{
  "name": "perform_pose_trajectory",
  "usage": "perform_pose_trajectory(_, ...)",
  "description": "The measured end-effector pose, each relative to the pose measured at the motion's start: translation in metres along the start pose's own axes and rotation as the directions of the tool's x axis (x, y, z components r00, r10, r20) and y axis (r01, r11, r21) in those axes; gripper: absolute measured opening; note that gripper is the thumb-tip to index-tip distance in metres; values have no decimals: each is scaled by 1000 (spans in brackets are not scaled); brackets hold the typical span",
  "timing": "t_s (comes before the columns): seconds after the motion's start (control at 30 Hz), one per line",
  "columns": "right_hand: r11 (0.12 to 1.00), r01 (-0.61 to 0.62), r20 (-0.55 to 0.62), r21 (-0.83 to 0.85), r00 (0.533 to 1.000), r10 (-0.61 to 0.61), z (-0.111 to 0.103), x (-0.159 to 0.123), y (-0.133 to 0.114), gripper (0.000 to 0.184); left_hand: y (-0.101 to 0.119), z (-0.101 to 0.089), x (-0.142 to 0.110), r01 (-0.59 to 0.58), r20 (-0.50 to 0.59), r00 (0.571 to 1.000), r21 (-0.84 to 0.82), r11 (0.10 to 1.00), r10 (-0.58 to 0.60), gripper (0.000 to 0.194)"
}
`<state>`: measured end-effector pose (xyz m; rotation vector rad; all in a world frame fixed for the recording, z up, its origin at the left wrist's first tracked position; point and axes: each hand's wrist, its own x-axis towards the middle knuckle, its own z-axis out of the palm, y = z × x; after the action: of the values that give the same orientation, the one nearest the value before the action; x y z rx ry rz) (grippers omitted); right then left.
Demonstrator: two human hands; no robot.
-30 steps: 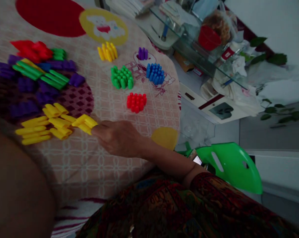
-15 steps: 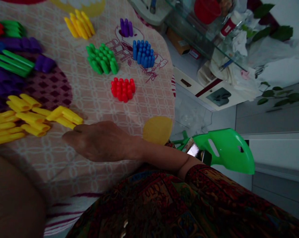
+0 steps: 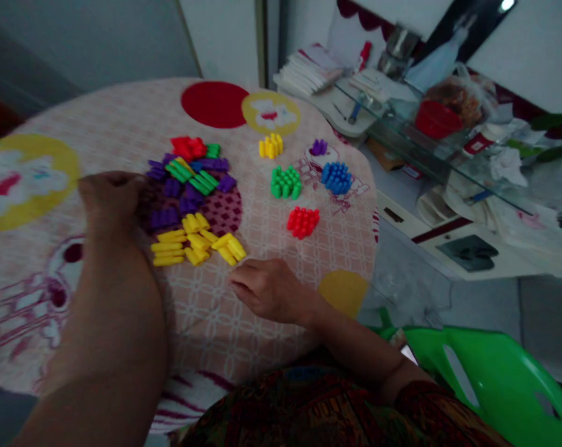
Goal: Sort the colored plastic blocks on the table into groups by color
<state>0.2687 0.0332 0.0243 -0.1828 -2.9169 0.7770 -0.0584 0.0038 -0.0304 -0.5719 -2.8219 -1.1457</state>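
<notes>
My left hand (image 3: 115,192) reaches to the left edge of a pile of purple bullet-shaped plastic pieces (image 3: 192,198), its fingers bent down in shadow; what they hold, if anything, is hidden. Closed loosely, my right hand (image 3: 271,288) rests on the cloth just below a small set of yellow bullet-shaped pieces (image 3: 229,248); nothing shows plainly in its fingers. More yellow pieces (image 3: 169,245) lie between the hands. Green pieces (image 3: 203,182) and red pieces (image 3: 187,148) lie on and behind the purple ones.
Upright clusters stand farther right: yellow (image 3: 271,146), green (image 3: 285,182), red (image 3: 303,221), blue (image 3: 336,178) and purple (image 3: 318,147). A patterned cloth covers the round table (image 3: 197,323). A green chair (image 3: 499,366) is at lower right, and a cluttered glass shelf (image 3: 402,133) at upper right.
The view has lifted and swung left, bringing my left hand and the far table edge into sight. My right hand stays closed beside the yellow pieces.
</notes>
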Motion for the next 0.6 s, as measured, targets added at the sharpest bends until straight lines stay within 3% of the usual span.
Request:
perform_pose_trajectory(0.1, 997, 57, -121, 48, 991, -50, -3, 6, 8, 25, -1, -17, 9, 81, 89, 993, -115, 990, -71, 34)
perform_pose_trajectory(0.27, 982, 137, -245, 127, 964, -103, -24, 27, 20, 21, -7, -11, 13, 83, 120, 991, -214, 973, -58, 28)
perform_pose_trajectory(0.47, 990, 122, -230, 73, 968, -102, -55, 65, 31, 18, -19, -4, 20, 33, 135, 991, -236, 971, -1, 24)
perform_pose_trajectory(0.6, 998, 18, -159, -59, 987, -27, -62, 103, 41, 17, -17, -6, 19, 27, 141, 990, -223, 974, 5, 24)
